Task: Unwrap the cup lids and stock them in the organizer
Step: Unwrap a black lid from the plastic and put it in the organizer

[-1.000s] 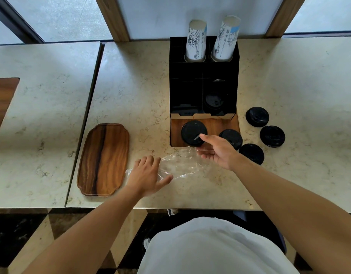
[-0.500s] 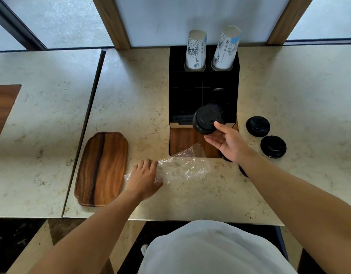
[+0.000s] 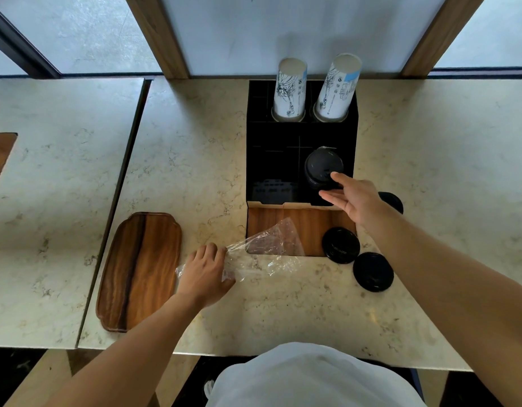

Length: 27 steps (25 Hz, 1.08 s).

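Observation:
A black organizer (image 3: 255, 148) with a wooden front ledge (image 3: 309, 224) stands on the marble counter. My right hand (image 3: 356, 199) grips a short stack of black cup lids (image 3: 321, 167) at the organizer's front right compartment, thumb on top. Two loose black lids (image 3: 340, 245) (image 3: 373, 271) lie by the ledge's right corner, and a third lid (image 3: 394, 201) peeks out behind my right wrist. The clear plastic wrap (image 3: 268, 248) lies crumpled across the ledge's front edge. My left hand (image 3: 205, 268) has its fingers closed on the wrap's left end.
Two stacks of white printed paper cups (image 3: 289, 89) (image 3: 337, 86) stand in the organizer's back slots. A wooden tray (image 3: 139, 268) lies left of my left hand. A seam (image 3: 118, 195) divides the counter from another slab on the left. The counter's front edge is near my body.
My right hand picked the lid stack up off the wooden ledge and carried it up and back to the organizer's front right compartment. My left hand closed on the wrap.

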Tool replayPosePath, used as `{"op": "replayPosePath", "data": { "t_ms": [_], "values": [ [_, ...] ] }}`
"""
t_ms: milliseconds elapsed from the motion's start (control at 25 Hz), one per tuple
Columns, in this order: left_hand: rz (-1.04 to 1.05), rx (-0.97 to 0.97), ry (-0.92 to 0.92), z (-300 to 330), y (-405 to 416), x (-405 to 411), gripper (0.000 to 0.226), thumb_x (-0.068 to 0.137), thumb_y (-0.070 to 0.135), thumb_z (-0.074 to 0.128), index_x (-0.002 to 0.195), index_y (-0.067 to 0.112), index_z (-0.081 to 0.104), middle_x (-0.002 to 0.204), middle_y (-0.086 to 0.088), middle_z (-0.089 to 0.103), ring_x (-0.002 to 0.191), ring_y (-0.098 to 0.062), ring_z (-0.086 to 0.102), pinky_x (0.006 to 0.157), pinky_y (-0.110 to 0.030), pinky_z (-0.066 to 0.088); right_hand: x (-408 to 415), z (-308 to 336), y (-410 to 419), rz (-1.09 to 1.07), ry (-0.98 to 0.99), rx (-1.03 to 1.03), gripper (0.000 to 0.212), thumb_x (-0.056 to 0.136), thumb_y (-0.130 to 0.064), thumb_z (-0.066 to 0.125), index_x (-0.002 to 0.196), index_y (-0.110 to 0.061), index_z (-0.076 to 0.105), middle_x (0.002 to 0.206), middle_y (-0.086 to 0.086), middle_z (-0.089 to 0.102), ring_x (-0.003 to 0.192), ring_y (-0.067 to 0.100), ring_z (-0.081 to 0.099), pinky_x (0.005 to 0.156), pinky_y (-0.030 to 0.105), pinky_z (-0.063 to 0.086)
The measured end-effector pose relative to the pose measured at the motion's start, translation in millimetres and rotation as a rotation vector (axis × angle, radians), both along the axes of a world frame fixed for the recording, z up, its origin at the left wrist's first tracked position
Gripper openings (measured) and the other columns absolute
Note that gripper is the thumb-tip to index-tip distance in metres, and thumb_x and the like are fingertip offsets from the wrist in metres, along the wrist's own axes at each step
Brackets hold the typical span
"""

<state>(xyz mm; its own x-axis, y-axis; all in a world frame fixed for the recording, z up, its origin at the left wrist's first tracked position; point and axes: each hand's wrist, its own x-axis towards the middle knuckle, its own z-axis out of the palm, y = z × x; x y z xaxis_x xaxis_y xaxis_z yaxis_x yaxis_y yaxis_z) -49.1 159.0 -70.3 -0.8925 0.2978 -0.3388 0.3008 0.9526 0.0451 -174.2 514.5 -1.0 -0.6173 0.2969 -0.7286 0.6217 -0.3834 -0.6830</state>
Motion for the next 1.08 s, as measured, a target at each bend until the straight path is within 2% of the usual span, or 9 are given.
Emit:
{"op": "replayPosePath", "data": {
  "t_ms": [280,360,440,560,640,840,960,1080],
  "values": [
    [0.004,-0.009,0.01,-1,1,-7,0.076,0.082,0.065,0.062,0.138,0.014,0.053,0.125,-0.011,0.059,0.113,-0.033,0.055,0.097,-0.047,0.049,-12,-8,-7,0.045,-0.094,0.105,0.048,0.085,-0.022,0.08,0.125,-0.007,0.059,0.112,0.017,0.066,0.089,0.026,0.073,0.077,0.042,0.064],
    [0.008,-0.004,0.009,-2,1,-8,0.075,0.081,0.064,0.062,0.137,0.015,0.054,0.124,-0.011,0.059,0.112,-0.033,0.055,0.096,-0.047,0.049,-14,-9,-8,0.035,-0.109,0.123,0.038,0.085,-0.021,0.08,0.115,-0.007,0.061,0.108,0.016,0.067,0.086,0.026,0.074,0.074,0.04,0.065],
    [0.01,-0.005,0.01,-3,1,-7,0.074,0.082,0.066,0.059,0.137,0.016,0.053,0.124,-0.009,0.059,0.113,-0.032,0.054,0.097,-0.047,0.049,-16,-10,-10,0.031,-0.127,0.156,0.021,0.087,-0.02,0.078,0.096,-0.012,0.061,0.107,0.015,0.067,0.084,0.027,0.075,0.073,0.038,0.065],
    [0.013,-0.009,0.01,-3,1,-8,0.073,0.082,0.067,0.057,0.136,0.018,0.053,0.125,-0.009,0.058,0.114,-0.031,0.054,0.098,-0.046,0.049,-17,-12,-12,0.018,-0.151,0.194,0.015,0.092,-0.018,0.072,0.085,-0.019,0.059,0.112,0.013,0.065,0.09,0.027,0.075,0.075,0.036,0.065],
    [0.009,-0.01,0.018,-3,2,-9,0.073,0.081,0.067,0.059,0.134,0.017,0.054,0.123,-0.009,0.059,0.112,-0.032,0.054,0.096,-0.047,0.05,-18,-14,-13,0.012,-0.163,0.199,0.016,0.094,-0.017,0.069,0.083,-0.02,0.058,0.113,0.012,0.066,0.094,0.027,0.075,0.077,0.035,0.064],
    [0.014,-0.014,0.033,-4,3,-9,0.072,0.079,0.067,0.062,0.129,0.015,0.057,0.118,-0.01,0.061,0.107,-0.032,0.056,0.092,-0.048,0.052,-21,-14,-15,-0.005,-0.168,0.238,0.019,0.095,-0.017,0.068,0.08,-0.021,0.057,0.112,0.009,0.066,0.086,0.023,0.076,0.076,0.033,0.064],
    [0.015,-0.009,0.039,-5,3,-9,0.071,0.079,0.067,0.061,0.127,0.016,0.058,0.116,-0.01,0.061,0.105,-0.031,0.056,0.09,-0.048,0.052,-24,-16,-16,0.019,-0.146,0.217,0.007,0.096,-0.015,0.064,0.091,-0.018,0.061,0.118,0.011,0.065,0.09,0.024,0.075,0.074,0.034,0.065],
    [0.016,-0.013,0.045,-5,3,-9,0.07,0.08,0.068,0.059,0.127,0.016,0.057,0.115,-0.009,0.06,0.103,-0.031,0.056,0.089,-0.048,0.052,-24,-17,-17,-0.006,-0.188,0.24,0.018,0.095,-0.024,0.066,0.082,-0.022,0.053,0.102,0.007,0.067,0.078,0.022,0.077,0.072,0.033,0.065]
  ]
}}
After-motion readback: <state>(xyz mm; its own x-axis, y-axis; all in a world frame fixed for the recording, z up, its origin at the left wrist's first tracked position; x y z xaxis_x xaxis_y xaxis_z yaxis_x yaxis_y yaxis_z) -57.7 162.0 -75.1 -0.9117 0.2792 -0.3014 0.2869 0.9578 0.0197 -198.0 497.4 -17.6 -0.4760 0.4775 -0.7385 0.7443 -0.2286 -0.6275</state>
